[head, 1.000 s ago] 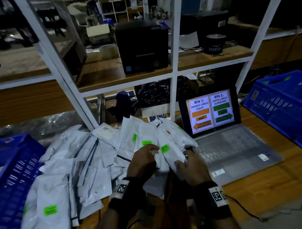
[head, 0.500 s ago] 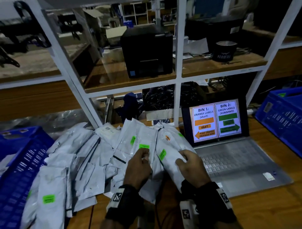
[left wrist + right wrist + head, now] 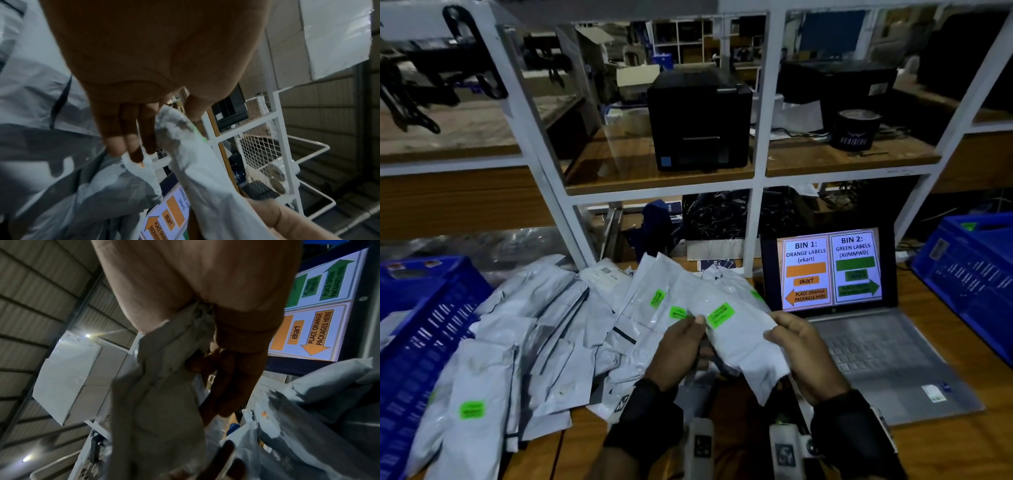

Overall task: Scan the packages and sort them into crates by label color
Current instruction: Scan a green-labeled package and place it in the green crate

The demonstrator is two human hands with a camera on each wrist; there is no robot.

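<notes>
Since earlier: package lifted off pile | left hand, right hand both grip it, frame centre | keep green label flat, facing you, for scanning.

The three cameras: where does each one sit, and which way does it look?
Head: on the head, looking down at the package, held by left hand and right hand.
Left wrist: along the left palm toward the fingers.
Right wrist: along the right palm, the package pinched.
All three share the package and laptop screen.
</notes>
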